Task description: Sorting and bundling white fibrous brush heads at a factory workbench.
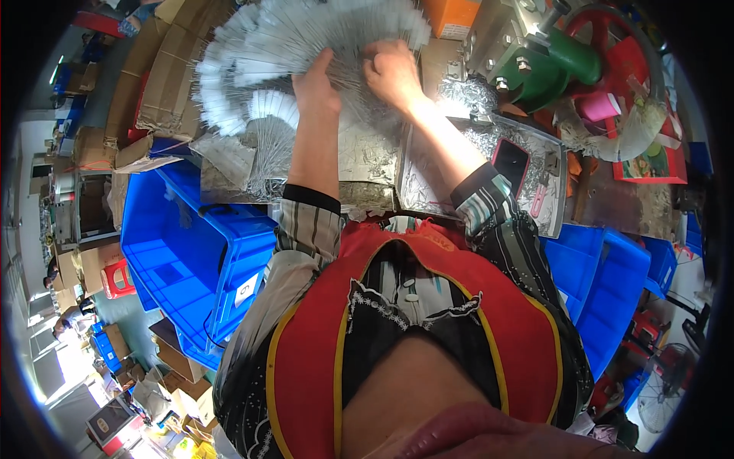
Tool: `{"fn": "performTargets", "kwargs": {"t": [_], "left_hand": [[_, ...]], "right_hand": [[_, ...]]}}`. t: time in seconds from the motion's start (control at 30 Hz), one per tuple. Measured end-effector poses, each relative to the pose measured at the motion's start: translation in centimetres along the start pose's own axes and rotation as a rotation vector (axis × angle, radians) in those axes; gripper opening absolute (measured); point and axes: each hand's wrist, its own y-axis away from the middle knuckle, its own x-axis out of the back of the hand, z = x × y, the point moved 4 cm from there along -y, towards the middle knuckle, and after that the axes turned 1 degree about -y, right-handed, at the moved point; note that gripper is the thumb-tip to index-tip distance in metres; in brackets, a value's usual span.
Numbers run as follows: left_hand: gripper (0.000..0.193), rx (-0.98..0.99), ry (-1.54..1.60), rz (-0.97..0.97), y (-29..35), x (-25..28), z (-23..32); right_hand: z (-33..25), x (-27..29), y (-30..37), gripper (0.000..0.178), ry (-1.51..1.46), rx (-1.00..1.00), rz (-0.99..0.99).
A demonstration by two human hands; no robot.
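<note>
A big fanned heap of thin grey wires with white tips [267,53] covers the far middle of the bench. At its near side, my left hand [317,90] is closed, thumb side up, against the strands. Just right of it, my right hand [391,75] has its fingers curled in a pinch over the wires; what lies between its fingertips is hidden. A smaller bunch of the same wires [271,141] lies left of my left wrist.
A green and metal bench machine [535,69] with a red wheel stands at right. Beside it, a metal tray [436,172] holds a phone [511,164] and pink-handled tool [539,200]. Blue bins [172,252] flank me. Cardboard [172,69] stands at far left.
</note>
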Motion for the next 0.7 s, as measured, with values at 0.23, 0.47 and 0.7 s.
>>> {"fn": "performTargets", "kwargs": {"t": [0.23,0.47,0.7], "left_hand": [[0.025,0.144,-0.087,-0.159,0.2,0.1,-1.2],[0.023,0.074,-0.060,-0.003,0.3,0.1,0.8],[0.023,0.113,0.044,-0.090,0.1,0.6,1.2]], "right_hand": [[-1.4,-0.7,0.5,0.028,-0.397,-0.035,-0.301],[0.5,-1.6,0.9,0.028,-0.358,-0.189,-0.403],[0.4,-0.6,-0.5,0.024,-0.232,-0.091,-0.223]]}}
